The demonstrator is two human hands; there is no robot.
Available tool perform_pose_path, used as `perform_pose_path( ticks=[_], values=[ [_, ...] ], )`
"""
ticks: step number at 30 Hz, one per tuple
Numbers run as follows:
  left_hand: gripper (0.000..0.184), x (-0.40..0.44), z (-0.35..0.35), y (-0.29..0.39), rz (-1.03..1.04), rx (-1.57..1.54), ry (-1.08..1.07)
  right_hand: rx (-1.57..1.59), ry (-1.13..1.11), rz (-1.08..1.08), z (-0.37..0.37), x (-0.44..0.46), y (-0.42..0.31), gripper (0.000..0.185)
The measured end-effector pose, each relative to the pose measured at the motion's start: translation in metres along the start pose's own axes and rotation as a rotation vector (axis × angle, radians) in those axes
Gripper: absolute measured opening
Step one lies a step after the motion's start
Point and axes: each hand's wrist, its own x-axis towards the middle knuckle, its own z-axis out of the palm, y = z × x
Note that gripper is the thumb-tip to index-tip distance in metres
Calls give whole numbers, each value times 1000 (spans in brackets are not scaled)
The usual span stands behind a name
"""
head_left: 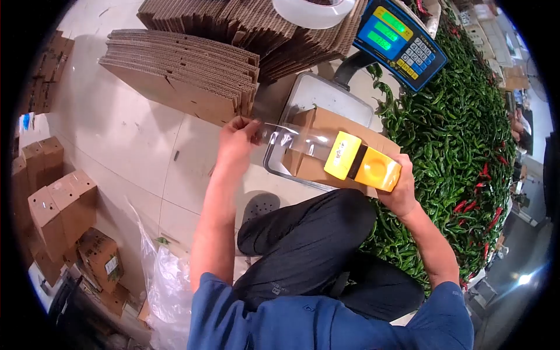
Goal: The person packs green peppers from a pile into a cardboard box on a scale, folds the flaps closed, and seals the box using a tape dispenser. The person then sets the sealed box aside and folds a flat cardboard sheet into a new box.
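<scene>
While the left hand (237, 139) pinches the tape (300, 141), the right hand (400, 189) grips the dispenser (378, 169). A box (350, 123) lies beneath, chillies (446, 146) to the right

Glossy tape (309, 143); matt cardboard box (303, 166); smooth dispenser (379, 168), seemingly plastic.

Pale tiled floor (140, 146) spreading across left side, thin seams (162, 199) crossing between tiles, soft shadows (105, 64) falling at far left. Brown cartons (62, 204) standing stacked along left edge. Clear plastic sheeting (167, 286) bunching at near left. White light (525, 279) glaring at near right, surroundings there looking bluish-grey.
</scene>
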Motion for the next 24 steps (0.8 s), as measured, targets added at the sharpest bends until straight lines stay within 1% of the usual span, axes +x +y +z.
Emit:
perform_pose_path(
  ticks=[1,2,4,5,8,11,14,15,18,21,24],
  values=[
    [14,4,0,-4,20,-28,12,-4,25,0,-1,7,-9,59],
    [15,8,0,-6,42,-55,22,-25,6,22,-2,11,-13,58],
    [15,13,-1,-12,69,110,33,-67,-31,72,-3,14,-20,56],
    [15,15,-1,-17,80,194,39,-95,-37,44,-4,18,-24,56],
    [14,30,4,-52,156,85,87,-163,-49,-15,-6,30,-35,56],
    [15,28,15,-61,58,173,43,-189,-67,-25,-7,37,-41,55],
    [15,33,28,-84,59,195,39,-200,-83,-31,-9,41,-45,57],
    [16,39,29,-98,76,122,10,-204,-86,-34,-9,41,-45,59],
    [22,39,38,-108,157,238,62,-197,-92,-31,-9,40,-43,61],
    [29,35,44,-107,273,433,33,-178,-83,-21,-6,39,-42,60],
    [34,33,48,-110,347,619,82,-116,-80,16,-2,33,-33,63]
  ],
)
